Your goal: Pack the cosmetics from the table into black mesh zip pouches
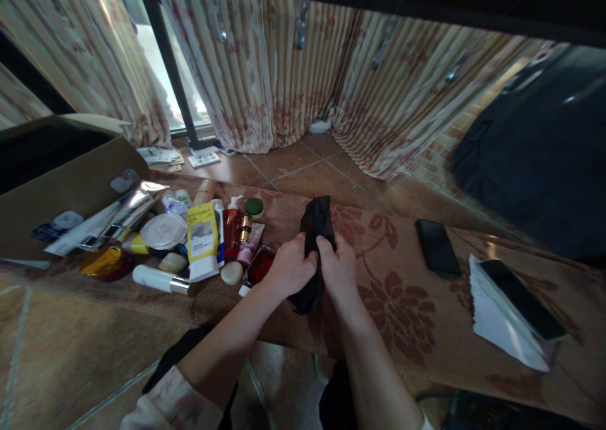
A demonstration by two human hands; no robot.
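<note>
Both my hands grip a crumpled piece of black cloth [316, 223] over the brown floral mat [398, 304]. My left hand [290, 267] is closed on the cloth's left side, and my right hand [339, 267] is closed on its right side, thumbs pinching it. The cloth sticks up above my fingers and hangs down between my wrists. Just left of my left hand lie a red compact [260, 265], a round beige piece [231, 273] and a yellow-and-white tube [202, 239].
Several cosmetic bottles and tubes [237, 225] crowd the mat's left part beside a cardboard box [57, 190]. A black phone [438, 247] lies at right, another dark phone [523, 298] on white paper [497, 329]. Curtains [284, 70] hang behind; a dark bag [544, 146] sits far right.
</note>
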